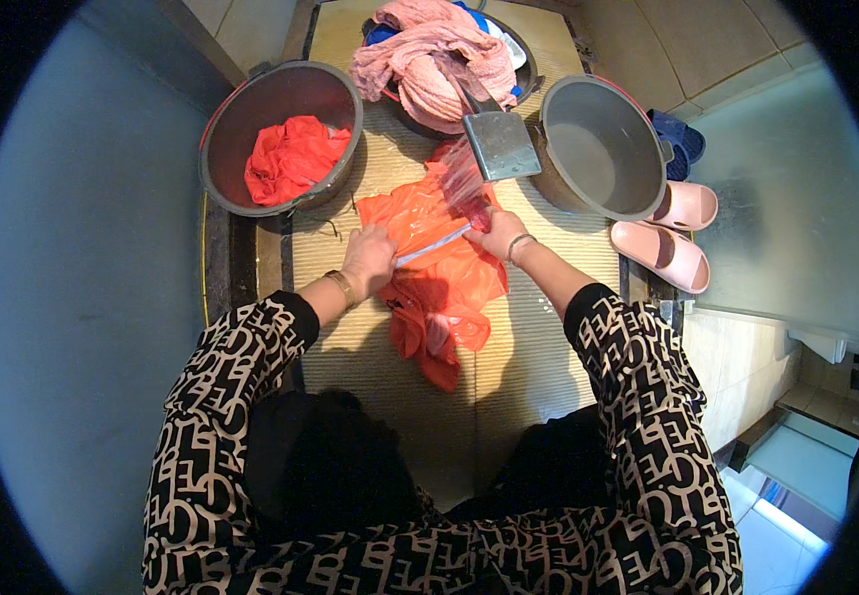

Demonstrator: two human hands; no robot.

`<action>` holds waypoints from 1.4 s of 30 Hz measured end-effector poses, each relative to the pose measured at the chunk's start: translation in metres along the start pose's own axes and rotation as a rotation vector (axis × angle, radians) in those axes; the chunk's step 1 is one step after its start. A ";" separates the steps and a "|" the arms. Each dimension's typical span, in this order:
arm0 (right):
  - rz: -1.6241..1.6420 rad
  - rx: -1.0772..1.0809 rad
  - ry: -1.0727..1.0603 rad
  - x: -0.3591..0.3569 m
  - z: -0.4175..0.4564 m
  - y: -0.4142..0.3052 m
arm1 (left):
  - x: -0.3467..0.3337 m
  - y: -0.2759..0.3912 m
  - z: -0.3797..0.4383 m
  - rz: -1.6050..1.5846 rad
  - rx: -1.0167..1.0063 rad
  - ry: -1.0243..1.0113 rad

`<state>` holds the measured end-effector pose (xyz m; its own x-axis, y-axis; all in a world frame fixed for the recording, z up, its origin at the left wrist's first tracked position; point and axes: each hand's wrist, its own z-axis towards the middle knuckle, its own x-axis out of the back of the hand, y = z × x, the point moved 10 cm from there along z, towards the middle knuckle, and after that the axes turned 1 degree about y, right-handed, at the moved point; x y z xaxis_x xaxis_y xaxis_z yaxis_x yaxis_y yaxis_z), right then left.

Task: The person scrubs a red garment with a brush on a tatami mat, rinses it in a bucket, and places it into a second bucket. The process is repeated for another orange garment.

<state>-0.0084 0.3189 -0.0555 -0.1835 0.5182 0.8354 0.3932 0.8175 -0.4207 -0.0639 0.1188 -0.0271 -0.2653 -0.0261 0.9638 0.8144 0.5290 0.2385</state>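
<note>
A wet orange-red garment (429,216) with a pale band hangs stretched between my hands, its lower part spreading over the ribbed floor. My left hand (371,260) grips one end of the band; my right hand (498,232) grips the other end, with bunched darker red cloth at its fingers. Water streams onto the cloth beside my right hand from a square shower head (502,146) just above it. That shower head rests against a basin heaped with a pink towel-like cloth (437,67) and some blue and white fabric.
At the left, a grey bucket (228,178) holds red cloth (295,160). Another grey bucket (593,149) with a bare inside stands at the right. Pink slides (663,253) and dark blue slippers (678,145) lie beyond it. Frosted panels (87,260) flank both sides.
</note>
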 end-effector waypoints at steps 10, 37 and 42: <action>0.020 0.078 -0.068 -0.007 -0.009 0.018 | 0.004 0.084 -0.038 -0.528 -0.311 0.066; -0.235 0.323 -0.035 0.002 -0.035 -0.084 | 0.025 0.077 -0.050 0.053 -0.610 0.161; -0.426 0.219 -0.135 -0.003 0.006 -0.025 | 0.014 0.085 -0.053 -0.008 -0.654 0.190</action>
<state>-0.0231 0.2982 -0.0491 -0.4078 0.1422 0.9019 0.0618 0.9898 -0.1282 0.0291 0.1184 0.0130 -0.2263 -0.2086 0.9515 0.9731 -0.0919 0.2113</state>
